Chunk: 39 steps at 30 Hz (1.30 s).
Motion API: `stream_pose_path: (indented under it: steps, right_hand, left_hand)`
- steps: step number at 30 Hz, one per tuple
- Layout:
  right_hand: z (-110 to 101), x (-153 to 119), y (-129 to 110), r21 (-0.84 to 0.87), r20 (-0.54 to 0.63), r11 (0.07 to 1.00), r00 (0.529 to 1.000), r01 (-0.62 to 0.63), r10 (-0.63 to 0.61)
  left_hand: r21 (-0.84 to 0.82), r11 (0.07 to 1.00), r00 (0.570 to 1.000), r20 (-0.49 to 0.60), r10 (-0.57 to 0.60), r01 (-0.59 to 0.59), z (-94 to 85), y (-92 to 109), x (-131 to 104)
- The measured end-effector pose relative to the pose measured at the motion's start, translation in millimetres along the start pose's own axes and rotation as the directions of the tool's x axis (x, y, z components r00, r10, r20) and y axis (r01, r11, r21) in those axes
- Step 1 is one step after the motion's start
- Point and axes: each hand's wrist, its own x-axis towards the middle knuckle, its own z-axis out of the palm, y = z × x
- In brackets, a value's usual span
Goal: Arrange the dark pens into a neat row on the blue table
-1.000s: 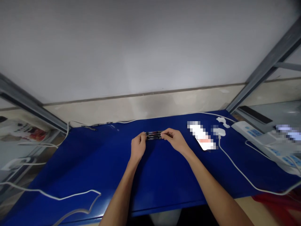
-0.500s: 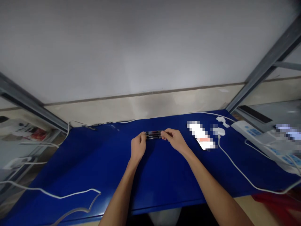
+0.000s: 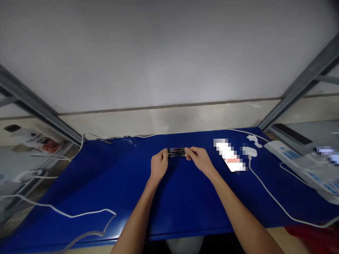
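A small bundle of dark pens (image 3: 176, 152) lies crosswise between my two hands, side by side, over the middle of the blue desk (image 3: 127, 197). My left hand (image 3: 159, 164) is closed on the left ends, its thumb on top. At the right ends, the thumb and fingers of my right hand (image 3: 199, 158) pinch the same pens. The tips of the pens are hidden by my fingers. To the right of my right hand lies a phone (image 3: 230, 157) with a bright, blurred screen.
A white charger-like case (image 3: 250, 151) with a cable and a crumpled white piece (image 3: 254, 140) lie right of the phone. White power strips (image 3: 299, 158) run along the right edge. More pens (image 3: 106, 141) lie at the back left. A white cable (image 3: 79, 214) crosses the left front.
The view has shifted slightly, so the whole scene sits a little further right. Both hands keep their hold on the pens, with no clear movement over the desk.
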Motion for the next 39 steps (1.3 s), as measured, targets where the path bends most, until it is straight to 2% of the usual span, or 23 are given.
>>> stream_pose_path:
  steps: [8, 11, 13, 16, 19, 22, 26, 29, 31, 33, 34, 36, 39]
  right_hand:
    - [-1, 1, 1, 0.103, -0.052, 0.995, 0.999, 0.009, -0.003]
    - [2, 0, 1, 0.064, -0.043, 0.997, 0.999, 0.032, -0.029]
    - [5, -1, 1, 0.029, 0.014, 0.997, 0.998, 0.068, -0.068]
    - [8, -2, 1, 0.008, 0.086, 0.995, 0.991, 0.102, -0.102]
    - [7, -2, 0, -0.04, 0.07, 0.995, 0.993, 0.094, -0.091]
    - [5, 0, 0, -0.076, 0.071, 0.996, 0.996, 0.056, -0.051]
    - [1, 1, 0, -0.044, 0.054, 0.998, 0.997, 0.053, -0.05]
    - [-11, 3, 2, -0.078, -0.099, 0.995, 0.993, 0.059, -0.067]
    - [-24, 5, 6, -0.146, -0.239, 0.989, 0.968, 0.039, -0.074]
    - [-37, 7, 12, -0.26, -0.314, 0.966, 0.946, -0.007, -0.077]
    - [-43, 7, 17, -0.316, -0.302, 0.949, 0.95, -0.021, -0.079]
    - [-52, 7, 26, -0.429, -0.171, 0.903, 0.982, -0.003, -0.077]
    - [-56, 7, 40, -0.569, -0.125, 0.822, 0.988, 0.006, -0.094]
  left_hand:
    - [0.178, 0.983, 0.998, 0.046, 0.041, -0.048, 0.9, 2, -2]
    - [0.281, 0.948, 0.987, 0.11, 0.12, -0.146, -0.7, 7, -6]
    - [0.32, 0.916, 0.965, 0.178, 0.193, -0.242, -2.6, 11, -8]
    - [0.269, 0.902, 0.926, 0.267, 0.267, -0.337, -4.0, 15, -10]
    - [0.177, 0.91, 0.902, 0.294, 0.315, -0.375, -2.3, 13, -9]
    - [0.165, 0.915, 0.906, 0.282, 0.315, -0.369, 0.3, 10, -8]
    - [0.224, 0.925, 0.936, 0.243, 0.253, -0.308, 0.8, 11, -8]
    - [0.285, 0.924, 0.957, 0.214, 0.198, -0.255, -0.8, 12, -7]
    - [0.321, 0.92, 0.966, 0.202, 0.163, -0.223, -2.0, 13, -7]
    - [0.341, 0.918, 0.97, 0.195, 0.143, -0.204, -2.9, 13, -6]
    - [0.345, 0.917, 0.971, 0.193, 0.14, -0.2, -3.3, 13, -6]
    - [0.348, 0.916, 0.972, 0.19, 0.141, -0.2, -3.8, 12, -6]
    - [0.349, 0.915, 0.972, 0.183, 0.144, -0.202, -4.3, 12, -6]
